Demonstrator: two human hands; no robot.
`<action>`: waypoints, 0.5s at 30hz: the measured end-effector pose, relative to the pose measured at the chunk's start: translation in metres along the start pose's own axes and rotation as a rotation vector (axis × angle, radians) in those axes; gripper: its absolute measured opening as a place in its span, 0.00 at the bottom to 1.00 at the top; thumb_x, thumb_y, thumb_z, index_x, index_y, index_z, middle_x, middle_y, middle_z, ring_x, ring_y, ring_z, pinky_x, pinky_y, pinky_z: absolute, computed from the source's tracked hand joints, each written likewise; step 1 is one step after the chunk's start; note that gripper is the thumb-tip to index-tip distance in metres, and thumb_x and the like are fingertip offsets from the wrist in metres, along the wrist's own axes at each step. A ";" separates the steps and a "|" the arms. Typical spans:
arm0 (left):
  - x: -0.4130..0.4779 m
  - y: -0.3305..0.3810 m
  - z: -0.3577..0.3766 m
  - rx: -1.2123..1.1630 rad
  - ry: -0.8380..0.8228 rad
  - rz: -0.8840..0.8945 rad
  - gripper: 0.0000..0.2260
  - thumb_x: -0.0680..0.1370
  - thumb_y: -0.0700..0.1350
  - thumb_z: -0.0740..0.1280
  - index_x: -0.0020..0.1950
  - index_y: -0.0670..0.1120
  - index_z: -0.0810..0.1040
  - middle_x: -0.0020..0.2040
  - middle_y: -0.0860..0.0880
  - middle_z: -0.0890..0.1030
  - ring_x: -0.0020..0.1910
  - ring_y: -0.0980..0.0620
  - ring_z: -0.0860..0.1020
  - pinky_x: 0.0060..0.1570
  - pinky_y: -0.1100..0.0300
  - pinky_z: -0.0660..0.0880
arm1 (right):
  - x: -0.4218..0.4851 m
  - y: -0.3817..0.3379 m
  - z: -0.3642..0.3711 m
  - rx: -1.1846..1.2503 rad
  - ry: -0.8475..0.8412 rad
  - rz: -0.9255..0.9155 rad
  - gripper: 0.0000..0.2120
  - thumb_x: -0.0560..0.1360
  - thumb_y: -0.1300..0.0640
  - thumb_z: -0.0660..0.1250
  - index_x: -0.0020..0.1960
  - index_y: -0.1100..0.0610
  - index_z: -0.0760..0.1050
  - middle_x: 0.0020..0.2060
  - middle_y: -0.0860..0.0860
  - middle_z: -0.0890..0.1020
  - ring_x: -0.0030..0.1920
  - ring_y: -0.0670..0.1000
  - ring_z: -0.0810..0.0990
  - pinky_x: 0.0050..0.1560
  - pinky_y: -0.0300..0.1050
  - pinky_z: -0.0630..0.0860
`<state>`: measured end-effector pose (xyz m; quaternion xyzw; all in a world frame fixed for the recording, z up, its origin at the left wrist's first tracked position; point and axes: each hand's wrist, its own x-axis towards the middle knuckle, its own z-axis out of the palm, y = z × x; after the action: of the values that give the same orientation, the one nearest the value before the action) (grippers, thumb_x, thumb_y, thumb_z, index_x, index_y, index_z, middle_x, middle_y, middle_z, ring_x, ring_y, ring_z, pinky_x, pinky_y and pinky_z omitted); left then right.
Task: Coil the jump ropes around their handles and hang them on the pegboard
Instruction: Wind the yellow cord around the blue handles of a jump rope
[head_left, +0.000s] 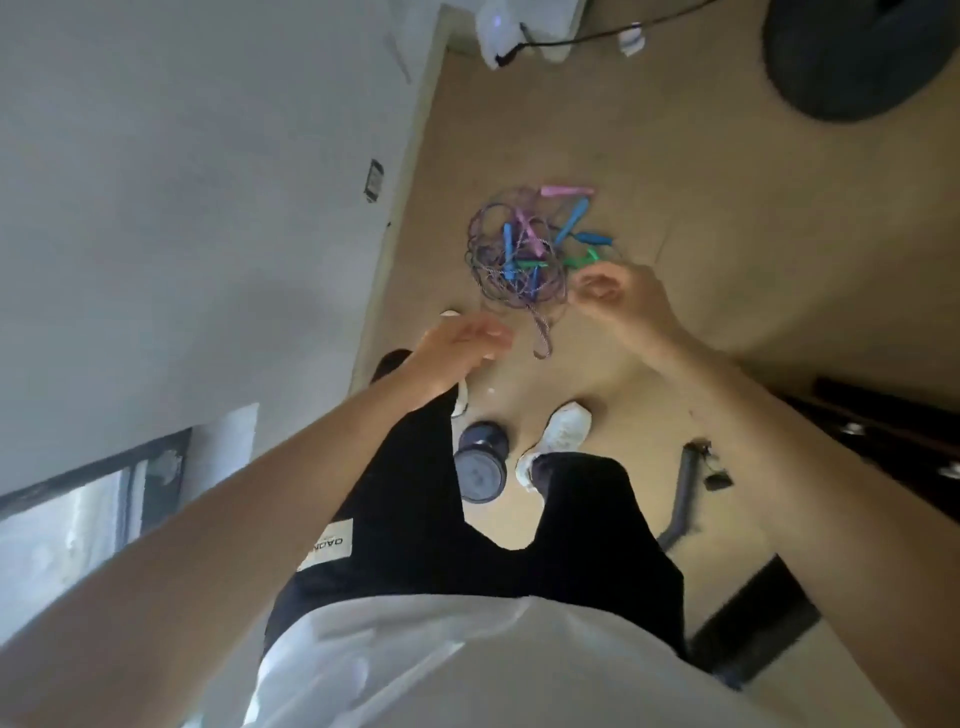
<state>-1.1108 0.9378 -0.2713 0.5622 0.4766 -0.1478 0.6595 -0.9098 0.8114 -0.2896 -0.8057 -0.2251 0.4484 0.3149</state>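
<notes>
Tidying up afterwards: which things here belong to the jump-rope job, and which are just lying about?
Job: tangled jump ropes on the floor; left hand and right hand near them.
Lying about: dumbbell; grey tube; white bag; dark round object.

Tan floor (727, 260) bore a tangled heap of jump ropes (524, 249), a dark dumbbell (480, 462) near it, and a grey curved tube (680, 499) apart.

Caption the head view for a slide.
Left hand and right hand hover over tangled jump ropes on the floor.
</notes>
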 end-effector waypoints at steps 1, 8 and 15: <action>0.009 -0.007 0.004 0.026 -0.018 -0.004 0.04 0.75 0.41 0.73 0.46 0.50 0.84 0.46 0.48 0.85 0.48 0.51 0.82 0.52 0.58 0.77 | -0.006 0.018 0.008 0.024 0.008 0.028 0.11 0.73 0.59 0.74 0.54 0.58 0.82 0.48 0.52 0.85 0.45 0.45 0.82 0.52 0.38 0.75; 0.101 -0.071 -0.001 0.249 -0.119 -0.061 0.04 0.74 0.42 0.73 0.44 0.51 0.84 0.42 0.53 0.83 0.42 0.58 0.79 0.50 0.61 0.73 | -0.015 0.108 0.084 0.170 0.087 0.268 0.10 0.72 0.58 0.73 0.53 0.56 0.83 0.46 0.51 0.86 0.48 0.47 0.83 0.57 0.44 0.77; 0.252 -0.135 -0.022 0.397 -0.141 -0.136 0.02 0.78 0.41 0.70 0.47 0.47 0.81 0.44 0.50 0.79 0.45 0.54 0.75 0.49 0.61 0.72 | 0.069 0.180 0.156 0.199 0.148 0.392 0.09 0.72 0.56 0.73 0.53 0.54 0.81 0.44 0.53 0.86 0.48 0.52 0.84 0.56 0.50 0.78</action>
<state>-1.0932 0.9994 -0.5504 0.6359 0.4275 -0.3220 0.5561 -0.9962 0.7777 -0.5196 -0.8297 0.0049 0.4605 0.3155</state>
